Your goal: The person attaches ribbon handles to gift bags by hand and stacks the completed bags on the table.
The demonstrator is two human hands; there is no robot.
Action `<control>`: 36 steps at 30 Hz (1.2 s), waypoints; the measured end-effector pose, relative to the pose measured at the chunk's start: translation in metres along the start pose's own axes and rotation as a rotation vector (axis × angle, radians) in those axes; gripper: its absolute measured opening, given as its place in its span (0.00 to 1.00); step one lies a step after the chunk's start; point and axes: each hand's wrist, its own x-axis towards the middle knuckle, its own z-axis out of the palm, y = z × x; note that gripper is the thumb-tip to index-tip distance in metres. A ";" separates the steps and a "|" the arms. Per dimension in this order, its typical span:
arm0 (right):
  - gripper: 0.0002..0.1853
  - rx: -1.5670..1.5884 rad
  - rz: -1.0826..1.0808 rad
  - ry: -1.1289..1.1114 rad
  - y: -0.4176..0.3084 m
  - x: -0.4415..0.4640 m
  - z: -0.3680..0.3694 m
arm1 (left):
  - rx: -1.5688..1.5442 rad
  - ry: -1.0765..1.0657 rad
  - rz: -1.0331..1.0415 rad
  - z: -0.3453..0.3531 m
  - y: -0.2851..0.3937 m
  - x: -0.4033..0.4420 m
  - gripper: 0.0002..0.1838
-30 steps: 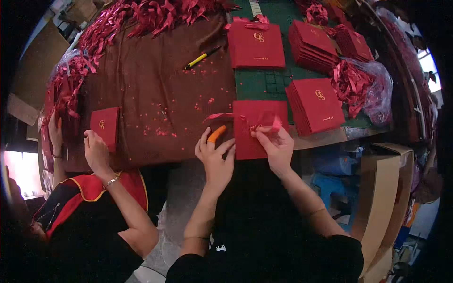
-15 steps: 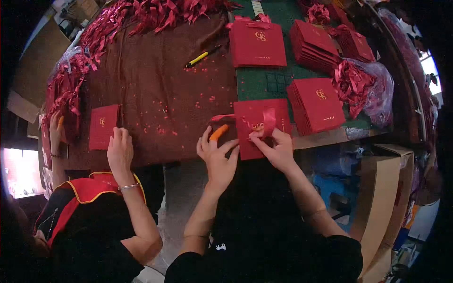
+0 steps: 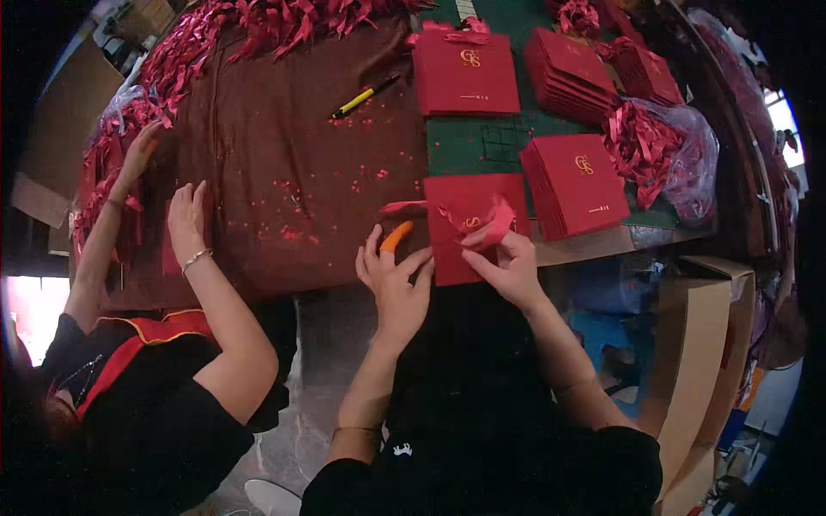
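A red bag (image 3: 456, 258) with a gold logo lies at the table's front edge between my hands. My right hand (image 3: 509, 267) is over its right side, thumb and fingers pinched on a red ribbon (image 3: 499, 225) that loops above the logo. My left hand (image 3: 397, 279) is at the bag's left edge, fingers apart, with an orange cover (image 3: 397, 236) on one finger. Near its fingertips another stretch of ribbon (image 3: 403, 207) sticks out left of the bag; whether the fingers touch it is unclear.
Stacked red bags (image 3: 575, 185) stand right, more (image 3: 467, 73) behind. A yellow-black pen (image 3: 365, 96) and red scraps lie on brown cloth (image 3: 292, 155). Ribbons heap at back and in a plastic bag (image 3: 688, 163). A co-worker's hands (image 3: 187, 225) are left; a cardboard box (image 3: 688, 370) stands right.
My right hand has shifted slightly with the ribbon, whose loop has changed shape. My left hand has hardly moved. The co-worker's far hand has reached up toward the ribbons at the left.
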 end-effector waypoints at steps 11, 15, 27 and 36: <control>0.07 -0.269 -0.095 -0.166 0.007 0.002 -0.007 | -0.027 0.018 0.030 -0.001 -0.001 0.000 0.07; 0.08 -0.321 -0.017 -0.240 0.000 0.004 -0.008 | -0.039 0.029 0.042 0.001 -0.002 -0.001 0.07; 0.09 -0.411 -0.096 -0.241 -0.001 0.002 -0.002 | -0.078 0.048 0.063 0.002 0.001 -0.001 0.08; 0.07 -0.467 -0.179 -0.273 -0.004 0.009 0.001 | -0.024 0.091 0.198 0.001 0.005 0.001 0.10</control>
